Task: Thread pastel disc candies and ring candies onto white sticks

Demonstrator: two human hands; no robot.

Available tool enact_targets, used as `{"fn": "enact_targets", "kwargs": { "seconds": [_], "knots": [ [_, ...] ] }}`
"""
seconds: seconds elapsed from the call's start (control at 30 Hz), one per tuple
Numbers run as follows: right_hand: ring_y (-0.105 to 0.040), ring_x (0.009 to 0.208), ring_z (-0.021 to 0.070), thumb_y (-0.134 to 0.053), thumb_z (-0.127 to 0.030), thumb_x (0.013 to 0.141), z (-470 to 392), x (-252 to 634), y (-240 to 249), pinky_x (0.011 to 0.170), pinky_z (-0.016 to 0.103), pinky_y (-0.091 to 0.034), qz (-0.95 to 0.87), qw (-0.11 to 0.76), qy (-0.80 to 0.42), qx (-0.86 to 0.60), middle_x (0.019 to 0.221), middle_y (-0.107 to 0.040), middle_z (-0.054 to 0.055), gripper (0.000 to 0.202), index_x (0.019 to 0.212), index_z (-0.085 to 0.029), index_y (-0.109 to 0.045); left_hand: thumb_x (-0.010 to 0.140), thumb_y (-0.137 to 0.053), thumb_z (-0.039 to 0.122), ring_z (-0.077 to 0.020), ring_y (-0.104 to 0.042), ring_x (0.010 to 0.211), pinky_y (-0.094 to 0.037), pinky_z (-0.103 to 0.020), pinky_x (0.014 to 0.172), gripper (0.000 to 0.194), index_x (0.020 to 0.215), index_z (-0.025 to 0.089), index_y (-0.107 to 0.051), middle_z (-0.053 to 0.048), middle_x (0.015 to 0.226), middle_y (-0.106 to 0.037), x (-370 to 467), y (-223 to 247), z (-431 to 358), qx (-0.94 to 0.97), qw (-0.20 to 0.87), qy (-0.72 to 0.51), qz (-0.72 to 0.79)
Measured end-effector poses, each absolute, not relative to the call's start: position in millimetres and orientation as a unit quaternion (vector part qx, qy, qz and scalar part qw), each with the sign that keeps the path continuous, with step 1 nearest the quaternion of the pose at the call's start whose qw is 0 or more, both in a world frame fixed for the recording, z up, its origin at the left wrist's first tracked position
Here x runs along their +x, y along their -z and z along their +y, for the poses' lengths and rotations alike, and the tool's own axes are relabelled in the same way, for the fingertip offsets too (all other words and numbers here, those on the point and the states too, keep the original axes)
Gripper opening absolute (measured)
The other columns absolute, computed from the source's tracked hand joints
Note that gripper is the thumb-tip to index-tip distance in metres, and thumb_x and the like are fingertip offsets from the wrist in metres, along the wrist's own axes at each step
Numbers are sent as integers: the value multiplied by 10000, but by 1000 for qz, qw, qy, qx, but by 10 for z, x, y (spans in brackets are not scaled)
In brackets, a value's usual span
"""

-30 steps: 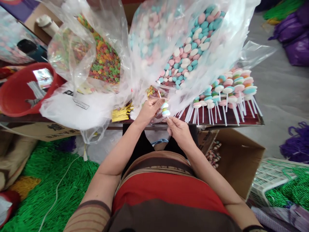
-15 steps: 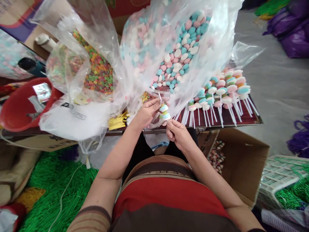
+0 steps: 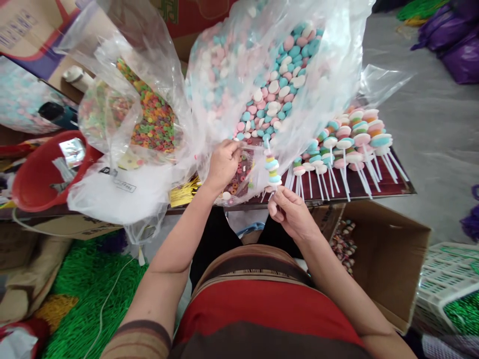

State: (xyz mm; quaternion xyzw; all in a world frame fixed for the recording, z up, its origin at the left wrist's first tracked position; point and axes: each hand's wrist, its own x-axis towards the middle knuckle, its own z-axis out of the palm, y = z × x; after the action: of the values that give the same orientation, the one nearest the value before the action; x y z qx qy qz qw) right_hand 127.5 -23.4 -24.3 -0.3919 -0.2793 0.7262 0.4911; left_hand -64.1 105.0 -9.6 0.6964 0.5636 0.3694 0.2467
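Note:
My right hand [image 3: 290,209] pinches the stick end of a candy skewer [image 3: 273,172], holding it upright over the table edge. Blue and white marshmallow discs alternate on it with yellow-green gummy rings, and a bare white tip shows on top. To the left, my left hand [image 3: 225,162] reaches to the mouth of the clear marshmallow bag [image 3: 318,89], its fingers bent together; whatever they pinch is hidden. Pink, white and blue marshmallows [image 3: 269,102] fill that bag. Loose gummy rings [image 3: 241,174] lie just right of my left hand.
Several finished skewers [image 3: 352,144] lie piled at the table's right. A bag of gummy rings [image 3: 157,122], a red basin [image 3: 33,174] and yellow twist ties [image 3: 185,192] are at left. Below right stands an open cardboard box [image 3: 389,259], beside a white crate [image 3: 437,284].
My left hand has let go of the skewer's upper end and moved up and left to the bag's mouth. My right hand has shifted slightly right and down with the skewer.

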Motion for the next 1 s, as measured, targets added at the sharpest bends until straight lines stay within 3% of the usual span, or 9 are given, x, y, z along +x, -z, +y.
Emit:
{"fn": "enact_targets", "kwargs": {
  "seconds": [0.13,0.27,0.4,0.57,0.7,0.83,1.0],
  "knots": [
    [-322,413,61,-873,-542,784,-254,1358,222,439,236,-175,-274,504,-722,-388,531,-605,-59,412,942,-207,-692,1016,-475,158,-255,-679,1181,-506,-361,1085,329,1137,207,-777,-106,1221,-750,-482,7,1485,748,119,-232,610],
    [-343,410,62,-885,-546,771,-253,1382,242,430,235,-179,-266,505,-718,-399,526,-603,-53,404,901,-210,-702,1014,-527,155,-316,-660,1241,-505,-408,1079,285,1207,161,-737,-174,1379,-660,-302,15,1804,739,58,-99,664],
    [-349,412,61,-883,-549,770,-252,1388,268,431,234,-180,-263,508,-714,-404,529,-600,-52,399,885,-212,-702,988,-619,191,-361,-630,1285,-507,-447,1060,269,1236,172,-722,-190,1400,-632,-235,98,1940,738,43,-106,665],
    [-356,412,60,-876,-554,777,-268,1390,295,427,233,-176,-262,508,-714,-404,536,-624,-43,400,877,-206,-704,952,-572,100,-328,-652,1212,-492,-422,1051,256,1110,177,-758,-164,1288,-686,-320,228,1955,734,66,-173,653],
    [-419,425,67,-879,-523,773,-244,1401,286,436,226,-256,-264,526,-697,-409,607,-688,-28,396,957,-213,-716,876,-655,113,-259,-671,1082,-497,-362,1027,200,1026,201,-756,-87,1075,-735,-497,302,1864,701,150,-321,619],
    [-535,502,90,-877,-383,739,-99,1348,190,478,236,-384,-273,541,-678,-415,764,-751,4,294,838,-219,-654,873,-694,216,-146,-656,818,-529,-271,830,125,996,201,-709,6,875,-700,-643,298,1592,561,363,-478,569],
    [-478,522,64,-766,-226,690,191,1146,47,494,235,-389,-298,579,-629,-424,814,-710,-17,156,773,-221,-633,779,-772,244,-116,-689,726,-555,-247,719,213,962,199,-674,25,807,-689,-690,179,1009,392,572,-547,469]
  ]
}}
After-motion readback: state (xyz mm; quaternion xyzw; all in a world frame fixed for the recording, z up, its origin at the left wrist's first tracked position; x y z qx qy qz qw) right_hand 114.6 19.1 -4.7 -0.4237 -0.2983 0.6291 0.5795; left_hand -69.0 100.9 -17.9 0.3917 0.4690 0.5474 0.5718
